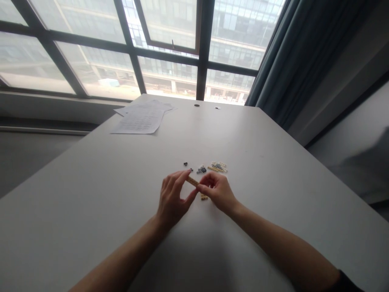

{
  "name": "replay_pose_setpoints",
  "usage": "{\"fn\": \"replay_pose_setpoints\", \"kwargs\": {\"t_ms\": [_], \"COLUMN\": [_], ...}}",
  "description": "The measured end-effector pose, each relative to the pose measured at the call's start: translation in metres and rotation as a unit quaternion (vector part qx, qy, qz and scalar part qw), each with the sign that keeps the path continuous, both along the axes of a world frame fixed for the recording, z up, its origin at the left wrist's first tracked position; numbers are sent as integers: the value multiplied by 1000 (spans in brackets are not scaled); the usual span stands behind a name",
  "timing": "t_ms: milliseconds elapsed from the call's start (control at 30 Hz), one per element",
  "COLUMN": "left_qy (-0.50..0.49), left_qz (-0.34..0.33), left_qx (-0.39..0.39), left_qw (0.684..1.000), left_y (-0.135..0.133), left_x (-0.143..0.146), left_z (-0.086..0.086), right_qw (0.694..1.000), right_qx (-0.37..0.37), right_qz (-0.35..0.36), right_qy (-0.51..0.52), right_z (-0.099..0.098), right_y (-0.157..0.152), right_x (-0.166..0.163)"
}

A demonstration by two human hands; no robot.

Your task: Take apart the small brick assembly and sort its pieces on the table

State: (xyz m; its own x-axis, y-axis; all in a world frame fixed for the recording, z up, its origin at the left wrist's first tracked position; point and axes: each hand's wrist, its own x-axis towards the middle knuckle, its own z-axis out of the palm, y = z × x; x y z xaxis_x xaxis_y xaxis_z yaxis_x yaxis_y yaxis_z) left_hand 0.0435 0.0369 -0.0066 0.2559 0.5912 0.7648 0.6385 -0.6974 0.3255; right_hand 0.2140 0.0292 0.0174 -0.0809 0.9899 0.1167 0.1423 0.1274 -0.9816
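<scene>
Pinching a tan strip (192, 181) from both ends, left hand (173, 198) and right hand (218, 190) steady it above the tabletop (91, 194). Fingers closed on it; loose small pieces (212, 167) lie just beyond, within reach.

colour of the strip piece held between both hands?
Tan-yellow. The strip piece is pinched between the left hand and right hand; head view shows it best.

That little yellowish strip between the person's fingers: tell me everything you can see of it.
The tan strip is a small, narrow bar that looks like plastic, perhaps a building-toy piece; finer detail is too small to tell. It is held just above the white table, slanting down to the right. Fingertips of the left hand pinch its upper left end, and the right hand grips the lower right end. A small tan piece shows just under the right hand. More small parts lie on the table beyond.
</scene>
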Motion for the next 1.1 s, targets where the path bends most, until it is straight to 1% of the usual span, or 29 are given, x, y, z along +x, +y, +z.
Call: {"fn": "replay_pose_setpoints", "kwargs": {"t_ms": [67, 100, 167, 267, 333, 400, 433, 467, 500, 533, 633, 700, 867, 1100], "left_qy": [-12, -13, -13, -13, -3, 28, 49, 72, 96, 122, 180, 198, 216, 211], "left_qz": [19, 23, 25, 8, -11, -35, -47, -59, -70, -81, -105, -109, -108, -98], "left_qx": [20, 28, 34, 10, -18, -63, -92, -123, -153, -180, -235, -249, -255, -244], "left_qw": [1000, 999, 999, 1000, 1000, 997, 993, 988, 981, 973, 949, 942, 936, 942], "left_y": [0, 1, 1, 3, 5, 9, 11, 14, 16, 18, 23, 25, 25, 23], "left_x": [-1, -1, -1, -1, -6, -14, -20, -26, -32, -37, -48, -50, -49, -48], "left_z": [1, 1, 2, 6, 10, 12, 12, 12, 10, 8, -2, -7, -10, -11], "right_qw": [995, 991, 987, 990, 996, 999, 995, 985, 974, 964, 931, 909, 876, 857], "right_qx": [-62, -81, -94, -86, -62, -4, 34, 68, 86, 88, 77, 78, 77, 113], "right_qz": [-1, -3, -3, 12, 17, -6, -28, -56, -82, -95, -90, -75, -58, -48], "right_qy": [82, 107, 128, 115, 62, -36, -94, -147, -192, -231, -345, -402, -472, -500], "right_z": [1, 1, 2, 1, 0, -1, -2, -3, -4, -6, -12, -16, -20, -20], "right_y": [0, 0, -2, -4, -3, 2, 7, 13, 19, 26, 44, 51, 52, 52], "right_x": [-5, -7, -11, -11, -5, 8, 17, 28, 38, 48, 69, 73, 63, 57]}}
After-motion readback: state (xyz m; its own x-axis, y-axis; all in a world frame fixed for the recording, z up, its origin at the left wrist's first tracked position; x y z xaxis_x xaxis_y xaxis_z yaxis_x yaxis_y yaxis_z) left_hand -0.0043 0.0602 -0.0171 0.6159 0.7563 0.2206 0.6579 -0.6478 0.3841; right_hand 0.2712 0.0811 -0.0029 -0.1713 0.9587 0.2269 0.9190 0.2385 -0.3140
